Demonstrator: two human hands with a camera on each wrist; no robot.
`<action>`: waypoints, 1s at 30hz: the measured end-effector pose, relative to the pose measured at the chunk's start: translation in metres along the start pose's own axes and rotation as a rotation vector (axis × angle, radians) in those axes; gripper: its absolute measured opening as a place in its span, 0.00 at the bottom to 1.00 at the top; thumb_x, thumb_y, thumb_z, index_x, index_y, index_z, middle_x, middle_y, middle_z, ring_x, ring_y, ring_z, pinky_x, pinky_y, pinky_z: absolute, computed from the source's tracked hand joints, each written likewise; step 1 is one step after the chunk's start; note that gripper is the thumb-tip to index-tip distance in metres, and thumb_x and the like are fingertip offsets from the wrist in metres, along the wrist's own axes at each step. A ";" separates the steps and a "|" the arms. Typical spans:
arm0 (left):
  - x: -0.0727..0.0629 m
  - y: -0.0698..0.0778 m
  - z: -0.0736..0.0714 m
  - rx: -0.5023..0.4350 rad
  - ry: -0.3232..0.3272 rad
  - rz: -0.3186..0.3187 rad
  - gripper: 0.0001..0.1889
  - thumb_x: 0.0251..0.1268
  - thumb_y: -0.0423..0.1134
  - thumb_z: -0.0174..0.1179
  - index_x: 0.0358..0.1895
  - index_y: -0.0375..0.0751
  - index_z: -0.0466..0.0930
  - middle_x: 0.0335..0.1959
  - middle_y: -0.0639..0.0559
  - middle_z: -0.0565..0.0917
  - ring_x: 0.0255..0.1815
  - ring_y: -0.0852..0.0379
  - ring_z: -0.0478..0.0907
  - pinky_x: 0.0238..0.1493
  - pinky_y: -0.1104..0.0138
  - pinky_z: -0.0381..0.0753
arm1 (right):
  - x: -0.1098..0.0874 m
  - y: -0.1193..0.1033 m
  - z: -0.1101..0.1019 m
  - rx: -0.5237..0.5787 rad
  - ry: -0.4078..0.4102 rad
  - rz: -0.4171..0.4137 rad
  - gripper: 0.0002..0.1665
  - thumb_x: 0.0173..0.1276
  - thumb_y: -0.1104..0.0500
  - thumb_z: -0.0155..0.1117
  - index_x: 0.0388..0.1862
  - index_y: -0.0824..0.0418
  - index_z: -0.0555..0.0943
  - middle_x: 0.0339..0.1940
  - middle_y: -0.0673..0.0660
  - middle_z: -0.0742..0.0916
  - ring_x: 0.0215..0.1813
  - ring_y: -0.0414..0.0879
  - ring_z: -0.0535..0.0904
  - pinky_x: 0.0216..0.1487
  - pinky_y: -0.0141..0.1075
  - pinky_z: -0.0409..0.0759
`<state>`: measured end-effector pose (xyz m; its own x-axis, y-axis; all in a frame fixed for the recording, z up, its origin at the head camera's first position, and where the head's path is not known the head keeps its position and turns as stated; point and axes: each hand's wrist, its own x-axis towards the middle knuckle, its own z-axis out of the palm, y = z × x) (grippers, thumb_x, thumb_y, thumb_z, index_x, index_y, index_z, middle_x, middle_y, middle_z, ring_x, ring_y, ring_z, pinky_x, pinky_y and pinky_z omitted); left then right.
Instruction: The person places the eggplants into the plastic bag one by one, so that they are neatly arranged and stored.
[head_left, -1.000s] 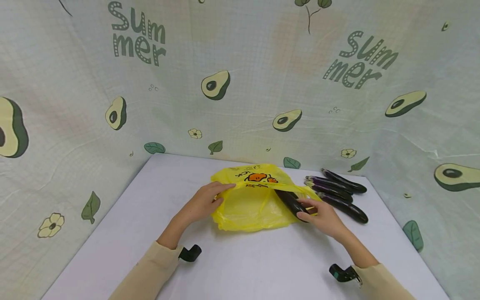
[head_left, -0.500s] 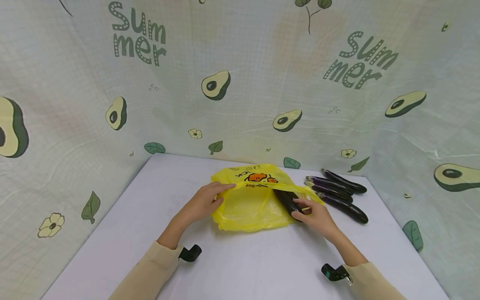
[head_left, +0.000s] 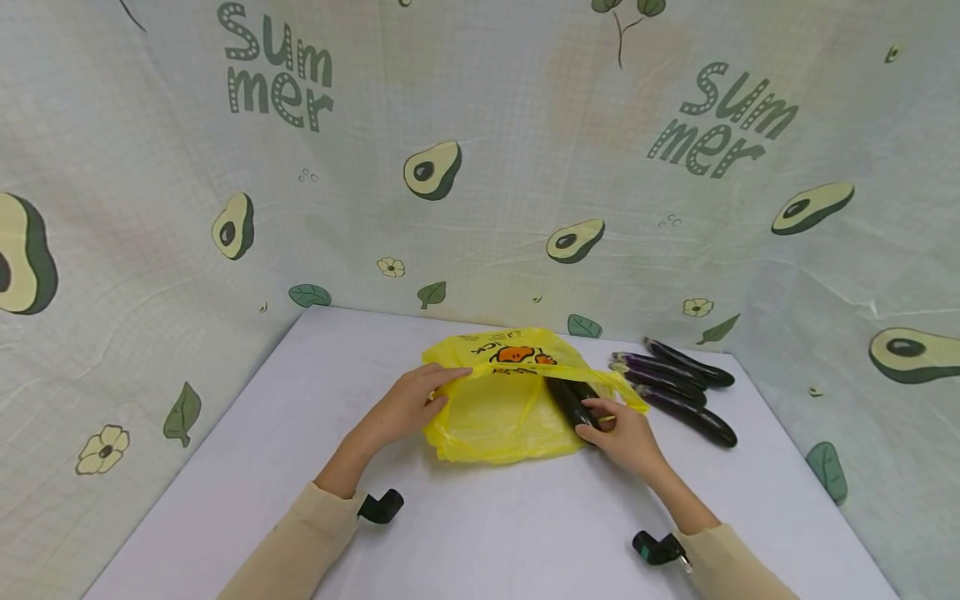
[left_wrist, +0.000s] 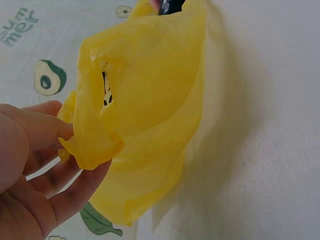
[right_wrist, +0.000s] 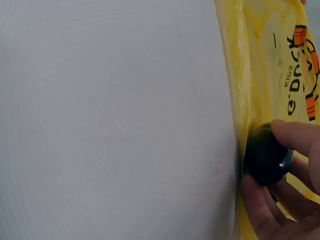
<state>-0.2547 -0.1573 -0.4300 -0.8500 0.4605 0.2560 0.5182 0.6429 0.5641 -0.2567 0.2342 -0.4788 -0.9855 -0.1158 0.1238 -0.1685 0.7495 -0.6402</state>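
Observation:
In the head view, a yellow plastic bag (head_left: 487, 417) with a printed cartoon lies on its side, its mouth facing me. My left hand (head_left: 408, 406) holds the upper left rim of the mouth; the left wrist view shows the bag's handle (left_wrist: 92, 145) between thumb and fingers. At the right of the mouth, my right hand (head_left: 624, 435) grips the near end of a dark eggplant (head_left: 570, 407). Its far end is inside the bag, hidden under the upper layer. The right wrist view shows the rounded eggplant end (right_wrist: 267, 155) between thumb and fingers. A second dark shape lies beside it.
Several more eggplants (head_left: 686, 414) lie in a group on the white table (head_left: 480, 533), right of the bag. A cloth (head_left: 495, 167) printed with avocados hangs behind the table and along both sides.
My right hand has moved left with the eggplant, which sits a little further into the bag mouth. The left hand keeps its place on the rim.

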 end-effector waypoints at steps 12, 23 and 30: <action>0.000 0.001 0.000 0.000 -0.008 -0.007 0.29 0.77 0.28 0.61 0.77 0.54 0.76 0.61 0.49 0.84 0.49 0.55 0.76 0.52 0.61 0.81 | -0.004 -0.006 0.003 -0.016 0.010 0.016 0.28 0.68 0.55 0.78 0.65 0.62 0.84 0.48 0.62 0.90 0.46 0.56 0.88 0.49 0.50 0.87; -0.001 0.003 -0.001 0.002 0.002 0.002 0.29 0.76 0.28 0.62 0.76 0.53 0.76 0.55 0.51 0.84 0.44 0.56 0.74 0.47 0.63 0.79 | -0.004 -0.011 0.007 -0.036 0.008 0.038 0.28 0.69 0.57 0.76 0.67 0.62 0.83 0.51 0.62 0.90 0.48 0.54 0.87 0.53 0.53 0.86; -0.002 0.002 -0.001 0.012 0.007 0.038 0.30 0.75 0.27 0.62 0.77 0.50 0.75 0.58 0.49 0.84 0.47 0.54 0.76 0.49 0.60 0.80 | -0.001 -0.014 0.010 -0.044 0.047 0.018 0.28 0.68 0.57 0.77 0.65 0.63 0.84 0.50 0.63 0.90 0.45 0.53 0.87 0.51 0.52 0.86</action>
<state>-0.2525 -0.1577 -0.4283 -0.8302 0.4806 0.2824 0.5512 0.6322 0.5445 -0.2538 0.2166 -0.4775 -0.9862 -0.0722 0.1489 -0.1490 0.7791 -0.6089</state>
